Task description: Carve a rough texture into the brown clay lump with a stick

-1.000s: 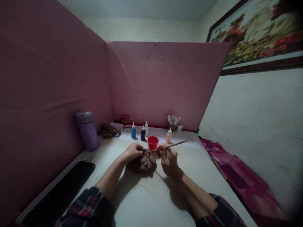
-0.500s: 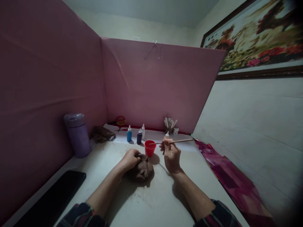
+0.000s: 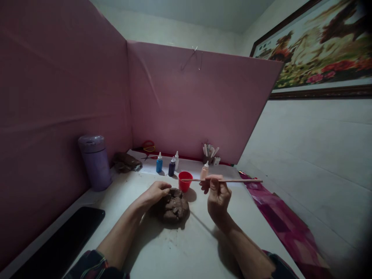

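Observation:
A lump of brown clay [image 3: 175, 209] with a rough, folded top rests on the white table. At its upper left side is my left hand [image 3: 157, 192], thumb along the clay and the other fingers mostly hidden behind it. My right hand [image 3: 218, 193] pinches a thin wooden stick [image 3: 241, 180] held nearly level. The stick's left end overlaps the mouth of a red cup [image 3: 185, 185] just behind the clay; whether it touches the cup I cannot tell. Close behind the right hand stands a peach-coloured bottle [image 3: 204, 171] with a white nozzle.
Blue [image 3: 159, 164], dark [image 3: 171, 167] and white [image 3: 176, 161] bottles stand behind the cup. Scissors [image 3: 148, 151] and a tool holder [image 3: 208, 157] are at the back. On the left are a purple tumbler [image 3: 95, 164], a brown wrapped bundle [image 3: 126, 161] and a black phone [image 3: 62, 240].
My right hand has shifted right and slightly nearer, and the stick has swung from a slant to nearly level. My left hand has edged left along the clay.

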`<act>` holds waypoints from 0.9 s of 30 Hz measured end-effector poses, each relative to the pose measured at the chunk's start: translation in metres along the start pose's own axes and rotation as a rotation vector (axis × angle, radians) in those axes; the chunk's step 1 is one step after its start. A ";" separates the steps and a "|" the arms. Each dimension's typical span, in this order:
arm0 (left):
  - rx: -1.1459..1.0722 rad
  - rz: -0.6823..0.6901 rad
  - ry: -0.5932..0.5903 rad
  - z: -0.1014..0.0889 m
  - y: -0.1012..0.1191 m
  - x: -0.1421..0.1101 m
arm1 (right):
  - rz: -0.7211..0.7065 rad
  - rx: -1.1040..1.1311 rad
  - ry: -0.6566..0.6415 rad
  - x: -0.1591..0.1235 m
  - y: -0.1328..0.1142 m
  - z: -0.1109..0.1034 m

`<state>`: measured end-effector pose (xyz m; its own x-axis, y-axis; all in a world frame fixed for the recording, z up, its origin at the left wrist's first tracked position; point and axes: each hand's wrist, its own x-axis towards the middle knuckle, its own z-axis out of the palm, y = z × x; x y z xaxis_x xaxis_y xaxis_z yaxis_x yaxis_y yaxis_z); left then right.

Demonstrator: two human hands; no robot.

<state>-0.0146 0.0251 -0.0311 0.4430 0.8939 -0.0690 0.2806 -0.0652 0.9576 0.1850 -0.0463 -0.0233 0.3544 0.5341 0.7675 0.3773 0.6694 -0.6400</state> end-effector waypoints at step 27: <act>-0.074 -0.043 -0.016 0.004 -0.004 -0.001 | 0.077 -0.132 -0.141 -0.015 -0.015 0.010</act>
<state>-0.0129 0.0224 -0.0356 0.4454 0.8880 -0.1145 0.2367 0.0066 0.9716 0.1657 -0.0589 -0.0252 0.2665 0.6544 0.7076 0.4660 0.5552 -0.6889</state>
